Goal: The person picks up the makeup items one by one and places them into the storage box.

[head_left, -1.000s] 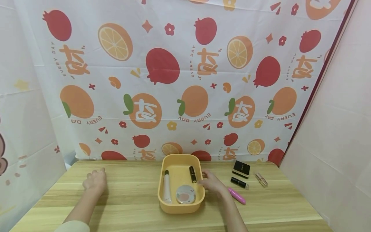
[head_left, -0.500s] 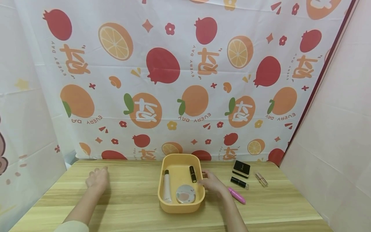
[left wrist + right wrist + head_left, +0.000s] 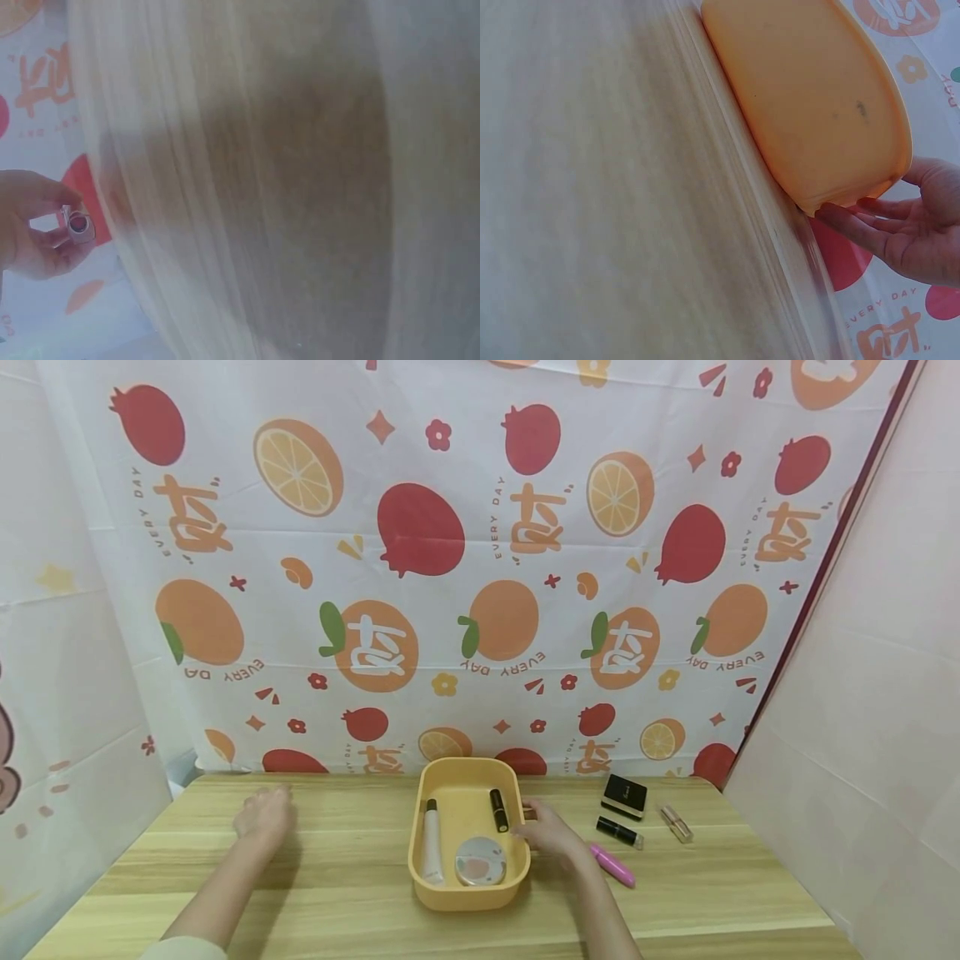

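One pale sleeve (image 3: 183, 949): closest bit, down the left arm.
Pink: glossy pink plastic tube (image 3: 612, 867), just right of the right wrist.
Tray: yellow plastic tray with rounded corners (image 3: 465, 900), between the hands, well apart from the left one.
Inside it: round pale compact with a peach print (image 3: 480, 862) nearest, slim white tube with a black cap (image 3: 432, 847) on the left-hand side, short black-and-gold tube (image 3: 498, 811) by the right fingers.
Right hand (image 3: 551, 828): gripping the tray's side, thumb at the rim.
Left hand (image 3: 264, 814): pinching a small silvery tube with a dark round end (image 3: 79, 224); can't tell what exactly.
Right of the right hand: black tube with a clear end (image 3: 619, 832), pinkish-gold tube (image 3: 677, 824) farther out, black square case (image 3: 625, 797) beyond.
Backdrop: white fruit-print cloth (image 3: 480, 710).
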A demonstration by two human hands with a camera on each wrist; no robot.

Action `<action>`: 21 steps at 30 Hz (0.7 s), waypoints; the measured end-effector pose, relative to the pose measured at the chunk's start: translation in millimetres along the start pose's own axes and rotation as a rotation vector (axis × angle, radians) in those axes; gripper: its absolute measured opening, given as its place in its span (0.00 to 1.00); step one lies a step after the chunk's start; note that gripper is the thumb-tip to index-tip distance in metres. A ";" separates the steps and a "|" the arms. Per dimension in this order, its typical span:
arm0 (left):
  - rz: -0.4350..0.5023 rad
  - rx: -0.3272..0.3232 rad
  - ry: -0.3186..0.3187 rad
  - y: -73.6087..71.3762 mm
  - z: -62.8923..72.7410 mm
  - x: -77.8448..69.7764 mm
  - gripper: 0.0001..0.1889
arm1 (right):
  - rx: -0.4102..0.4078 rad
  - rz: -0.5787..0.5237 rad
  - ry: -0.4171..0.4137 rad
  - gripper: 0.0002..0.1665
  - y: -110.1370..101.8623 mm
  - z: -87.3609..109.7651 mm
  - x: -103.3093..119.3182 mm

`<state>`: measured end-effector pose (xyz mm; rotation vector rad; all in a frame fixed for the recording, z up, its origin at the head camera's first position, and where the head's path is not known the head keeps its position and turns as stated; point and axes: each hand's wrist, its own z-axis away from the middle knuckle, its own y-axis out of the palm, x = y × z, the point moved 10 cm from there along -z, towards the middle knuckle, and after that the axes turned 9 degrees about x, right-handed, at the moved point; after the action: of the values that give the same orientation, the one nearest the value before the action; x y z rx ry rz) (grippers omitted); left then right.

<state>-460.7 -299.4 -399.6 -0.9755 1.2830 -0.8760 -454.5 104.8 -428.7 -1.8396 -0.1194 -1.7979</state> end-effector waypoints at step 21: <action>-0.050 -0.028 0.086 -8.8 7.4 -44.9 0.19 | -0.004 -0.001 0.007 0.33 0.2 0.8 -0.8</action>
<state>-457.6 -260.1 -375.2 -1.0048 1.3513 -0.9492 -453.9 105.2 -429.5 -1.8365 -0.1141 -1.8057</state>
